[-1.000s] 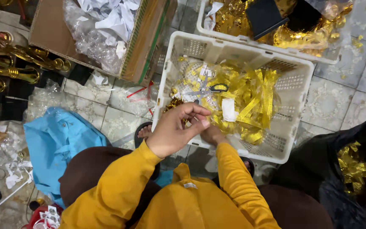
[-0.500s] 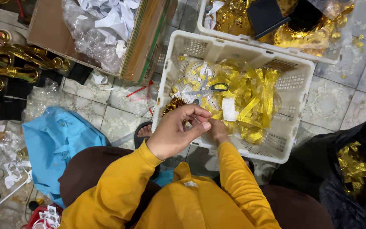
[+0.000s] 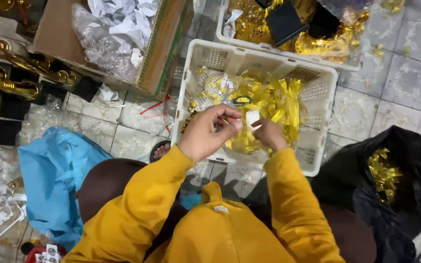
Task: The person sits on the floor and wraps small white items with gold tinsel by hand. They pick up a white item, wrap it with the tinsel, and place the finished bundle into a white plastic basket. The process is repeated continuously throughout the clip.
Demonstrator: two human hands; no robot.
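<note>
Both hands over a white basket of gold ribbon

The left hand (image 3: 205, 134) and right hand (image 3: 268, 134) pinch a small white tag (image 3: 252, 117) between closed fingers above the white basket (image 3: 317, 92) (gold ribbon (image 3: 274, 100) inside); a cardboard box (image 3: 166, 44) stands upper left, and the hands have drawn slightly apart since earlier

White label (image 3: 252, 117) between both hands

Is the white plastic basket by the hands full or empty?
Partly full. The white plastic basket holds a heap of shiny gold ribbons, but bare mesh wall shows above them, and its right side looks clear.
</note>
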